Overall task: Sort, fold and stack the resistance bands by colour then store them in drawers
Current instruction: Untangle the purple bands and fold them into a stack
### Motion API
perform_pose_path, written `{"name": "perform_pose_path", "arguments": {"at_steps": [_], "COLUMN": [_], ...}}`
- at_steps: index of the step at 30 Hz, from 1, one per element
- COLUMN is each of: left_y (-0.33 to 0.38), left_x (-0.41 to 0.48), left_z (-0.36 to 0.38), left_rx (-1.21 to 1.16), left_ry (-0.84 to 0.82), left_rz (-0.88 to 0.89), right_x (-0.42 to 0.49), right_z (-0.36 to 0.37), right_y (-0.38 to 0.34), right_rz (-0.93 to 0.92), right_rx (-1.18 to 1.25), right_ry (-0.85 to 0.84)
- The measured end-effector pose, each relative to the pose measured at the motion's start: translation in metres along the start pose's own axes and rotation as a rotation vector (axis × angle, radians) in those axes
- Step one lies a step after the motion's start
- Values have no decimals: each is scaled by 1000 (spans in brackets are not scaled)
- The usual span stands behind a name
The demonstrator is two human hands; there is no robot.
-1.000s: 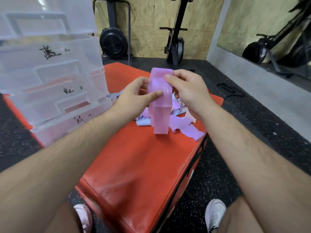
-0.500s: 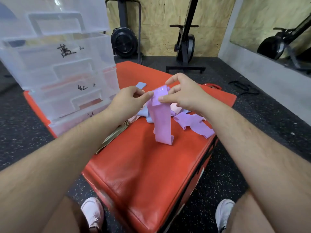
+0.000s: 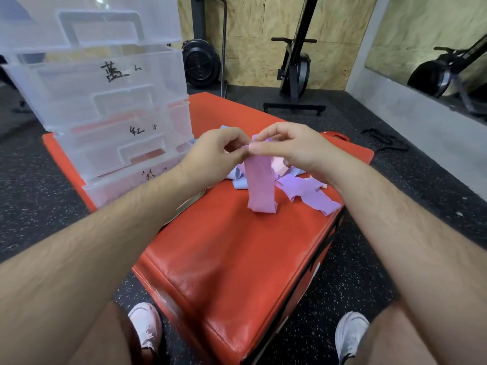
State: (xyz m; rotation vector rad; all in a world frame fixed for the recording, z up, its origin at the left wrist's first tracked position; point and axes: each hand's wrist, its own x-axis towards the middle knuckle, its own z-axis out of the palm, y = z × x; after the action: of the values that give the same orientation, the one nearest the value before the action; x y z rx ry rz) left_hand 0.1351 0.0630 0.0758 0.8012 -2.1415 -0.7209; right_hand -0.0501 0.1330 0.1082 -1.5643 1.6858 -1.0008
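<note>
On the red padded box [image 3: 232, 259], loose bands [image 3: 308, 189] lie beside clear drawers [image 3: 105, 101].

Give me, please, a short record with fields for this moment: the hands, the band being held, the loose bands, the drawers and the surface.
left hand: pinches the top of the pink band
right hand: pinches the same top edge, fingertips meeting the left's
pink band: hangs from both hands, its folded lower end at the top of the red box
loose bands: purple and light blue, heaped behind it
drawers: clear stacked unit on the box's left, with handwritten labels
</note>
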Motion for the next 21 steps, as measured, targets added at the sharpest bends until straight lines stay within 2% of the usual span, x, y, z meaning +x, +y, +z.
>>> {"name": "perform_pose_path", "arguments": {"at_steps": [2, 5, 8, 11, 13, 17, 19, 21], "left_y": [-1, -3, 2, 6, 4, -3, -4, -6], "left_x": [0, 1, -1, -2, -4, -8, -12, -16], "left_z": [1, 0, -3, -6, -7, -13, -17, -21], "left_rx": [15, -22, -247, -433, -373, -234, -214, -207], "left_ry": [-3, 20, -46, -97, -80, -95, -156, -167], "left_rz": [12, -77, -249, -409, -421, -363, -316, -292], "right_x": [-2, -3, -3, -5, -4, 11, 18, 23], "right_z": [0, 6, 12, 18, 22, 29, 37, 49], "right_y": [5, 13, 15, 12, 10, 8, 12, 19], "right_rz": [-52, -114, -136, -141, -110, -48, -31, -14], "right_rx": [-139, -89, -80, -58, -2, 153, 217, 153], "right_ry": [16, 83, 88, 10, -79, -63, -202, -324]}}
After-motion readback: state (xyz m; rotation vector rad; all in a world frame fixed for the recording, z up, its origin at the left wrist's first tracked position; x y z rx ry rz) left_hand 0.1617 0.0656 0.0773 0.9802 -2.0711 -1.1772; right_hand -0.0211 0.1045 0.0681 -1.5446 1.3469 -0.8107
